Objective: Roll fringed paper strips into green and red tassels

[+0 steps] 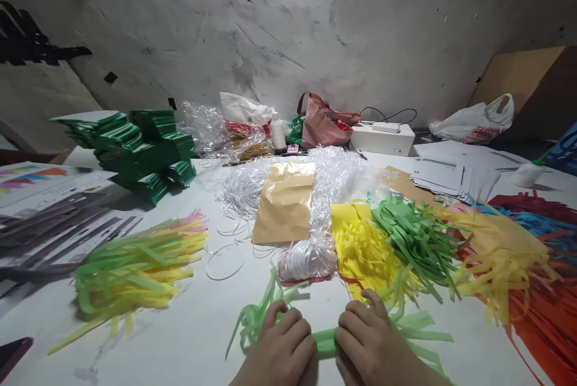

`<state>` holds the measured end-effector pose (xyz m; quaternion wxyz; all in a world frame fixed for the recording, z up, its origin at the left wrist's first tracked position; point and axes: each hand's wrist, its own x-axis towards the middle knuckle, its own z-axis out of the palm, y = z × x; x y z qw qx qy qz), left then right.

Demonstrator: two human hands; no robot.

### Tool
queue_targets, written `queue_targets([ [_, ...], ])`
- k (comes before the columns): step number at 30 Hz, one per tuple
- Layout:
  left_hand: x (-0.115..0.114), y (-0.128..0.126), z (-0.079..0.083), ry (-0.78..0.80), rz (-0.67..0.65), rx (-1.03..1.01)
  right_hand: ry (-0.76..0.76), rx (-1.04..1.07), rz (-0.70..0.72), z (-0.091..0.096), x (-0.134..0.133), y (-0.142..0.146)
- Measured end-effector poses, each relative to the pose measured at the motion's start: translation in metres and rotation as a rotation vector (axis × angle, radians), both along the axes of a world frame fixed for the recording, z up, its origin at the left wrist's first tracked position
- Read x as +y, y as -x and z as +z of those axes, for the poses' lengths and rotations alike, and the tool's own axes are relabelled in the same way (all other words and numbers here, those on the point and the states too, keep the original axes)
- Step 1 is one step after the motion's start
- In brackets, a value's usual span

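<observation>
On the white table (189, 338), far left, lies a heap of green and yellow strips (135, 269). Near the bottom edge, the left hand (282, 347) curls its fingers over one end of a green paper roll (325, 343). The right hand (374, 344) clasps the other end. Yellow fringe (363, 251) lies just behind.

This looks like a small craft workshop. A wide white worktop (189, 338) is covered with heaps of cut paper fringe in green (417, 235), yellow (365, 248) and red (547, 308), a stack of folded green card (144, 151), loops of white cord (306, 257) and flat printed sheets (455, 178). Behind it stands a rough, scuffed grey plaster wall (288, 25), with plastic bags (475, 121) and a glue bottle (277, 131) pushed against it.
</observation>
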<state>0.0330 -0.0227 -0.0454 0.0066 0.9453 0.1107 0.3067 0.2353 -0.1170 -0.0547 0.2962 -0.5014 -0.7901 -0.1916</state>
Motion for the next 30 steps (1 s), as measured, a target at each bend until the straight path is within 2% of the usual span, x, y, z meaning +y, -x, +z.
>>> queue_targets([
  [4, 0.003, 0.005, 0.005, 0.035, 0.003, 0.062, -0.056, -0.102, -0.025, -0.001, 0.0, -0.001],
  [7, 0.006, 0.013, 0.011, 0.052, 0.003, 0.133, -0.032, -0.104, -0.038, -0.001, -0.003, -0.008],
  [12, 0.007, 0.015, 0.013, 0.094, 0.066, 0.203, 0.071, 0.074, -0.08, 0.0, -0.007, -0.014],
  [19, 0.005, 0.005, 0.023, 0.245, 0.205, 0.428, 0.093, 0.209, -0.188, 0.0, -0.007, -0.006],
  [23, 0.006, 0.005, 0.016, 0.289, 0.245, 0.388, 0.107, 0.26, -0.219, -0.004, -0.006, -0.005],
  [26, 0.008, 0.005, 0.006, 0.211, 0.21, 0.21, 0.093, 0.297, -0.21, -0.008, -0.005, -0.006],
  [30, 0.012, 0.005, 0.003, -0.029, 0.017, 0.098, 0.197, 0.284, -0.181, -0.004, -0.01, -0.015],
])
